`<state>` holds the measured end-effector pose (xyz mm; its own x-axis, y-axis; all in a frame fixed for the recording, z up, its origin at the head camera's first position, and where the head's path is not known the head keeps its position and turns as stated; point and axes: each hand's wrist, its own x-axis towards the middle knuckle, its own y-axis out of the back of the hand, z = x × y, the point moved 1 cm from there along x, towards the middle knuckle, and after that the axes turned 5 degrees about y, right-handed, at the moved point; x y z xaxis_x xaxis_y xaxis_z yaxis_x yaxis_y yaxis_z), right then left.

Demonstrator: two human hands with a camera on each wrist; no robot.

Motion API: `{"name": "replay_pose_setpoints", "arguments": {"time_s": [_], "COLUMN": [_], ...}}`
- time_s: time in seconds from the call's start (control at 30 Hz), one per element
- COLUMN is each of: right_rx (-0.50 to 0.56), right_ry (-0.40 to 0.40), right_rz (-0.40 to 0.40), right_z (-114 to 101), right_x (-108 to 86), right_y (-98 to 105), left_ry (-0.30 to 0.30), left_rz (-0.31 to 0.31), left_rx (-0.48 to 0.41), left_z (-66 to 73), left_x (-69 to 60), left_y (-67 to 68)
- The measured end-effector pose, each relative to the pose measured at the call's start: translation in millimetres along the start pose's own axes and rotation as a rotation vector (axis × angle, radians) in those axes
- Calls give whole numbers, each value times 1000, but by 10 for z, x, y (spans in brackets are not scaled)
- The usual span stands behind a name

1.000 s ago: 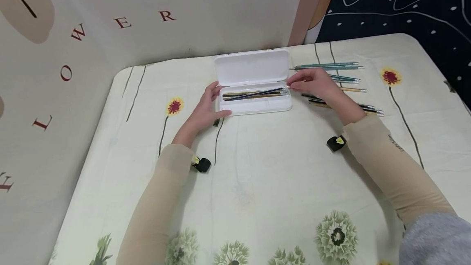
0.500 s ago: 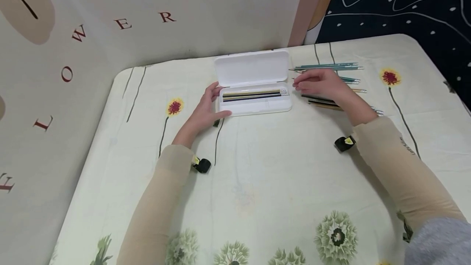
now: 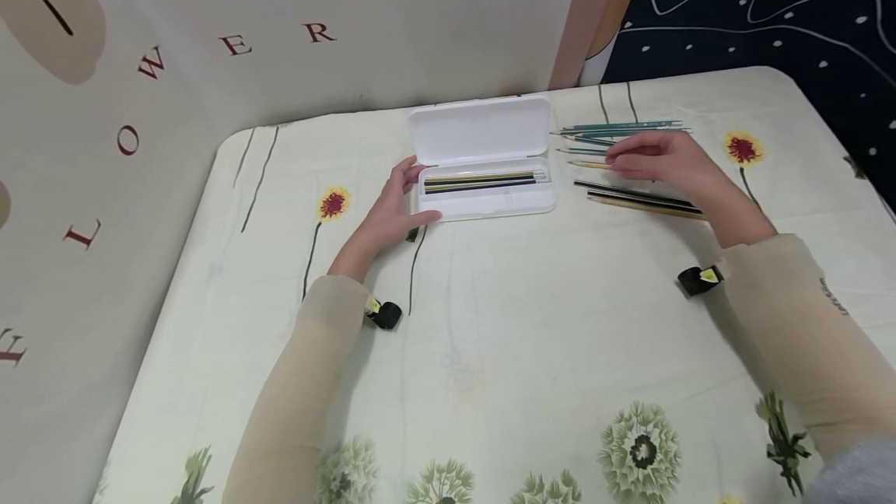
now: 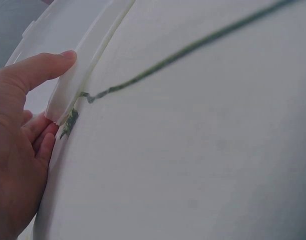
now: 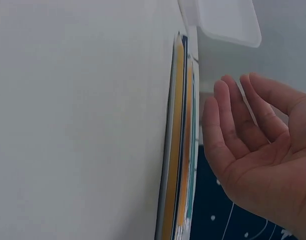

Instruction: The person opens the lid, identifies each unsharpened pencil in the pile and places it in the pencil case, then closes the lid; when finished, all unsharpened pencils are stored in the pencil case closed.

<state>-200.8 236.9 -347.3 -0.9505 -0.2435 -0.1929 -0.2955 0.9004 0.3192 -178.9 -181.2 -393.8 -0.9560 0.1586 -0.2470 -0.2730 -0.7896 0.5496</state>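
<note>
A white pencil case [image 3: 483,207] lies with its lid [image 3: 479,131] raised at the back of the table. Several yellow and black pencils [image 3: 479,180] lie side by side in its tray. My left hand [image 3: 385,212] grips the case's left end, its thumb over the rim and its fingers at the outer side, as the left wrist view also shows. To the right of the case, my right hand [image 3: 661,158] hovers over loose pencils, partly covering a yellow pencil [image 3: 588,165]. In the right wrist view, this hand [image 5: 257,145] has loosely bent fingers with nothing between them.
Teal pencils [image 3: 609,127] lie behind the right hand; black pencils [image 3: 623,193] and a tan pencil [image 3: 644,207] lie in front of it. A flower-patterned cloth [image 3: 490,317] covers the table. A pale wall panel [image 3: 434,29] stands behind.
My right hand has let go of a dark pencil, which now lies among those in the case. It has moved right, over the loose pencils. The left hand has stayed in place.
</note>
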Motion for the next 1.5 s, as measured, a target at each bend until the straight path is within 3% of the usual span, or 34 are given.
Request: {"name": "replay_pose_setpoints", "arguments": {"time_s": [0.17, 0.5, 1.0, 1.2, 1.5], "right_rx": [-13, 10, -192, -279, -430], "right_ry": [-57, -51, -153, -184, -175], "right_rz": [43, 86, 96, 73, -84], "right_z": [78, 271, 470, 549, 627], "right_x": [-108, -313, -492, -541, -514], "right_y": [178, 498, 721, 793, 844], "left_ry": [-5, -1, 0, -7, -1], "left_rz": [-1, 4, 0, -3, -7], "left_rx": [-1, 6, 3, 0, -6], "left_z": [3, 8, 5, 10, -6], "left_x": [-7, -19, -9, 0, -1], "left_y": [1, 0, 5, -3, 7]}}
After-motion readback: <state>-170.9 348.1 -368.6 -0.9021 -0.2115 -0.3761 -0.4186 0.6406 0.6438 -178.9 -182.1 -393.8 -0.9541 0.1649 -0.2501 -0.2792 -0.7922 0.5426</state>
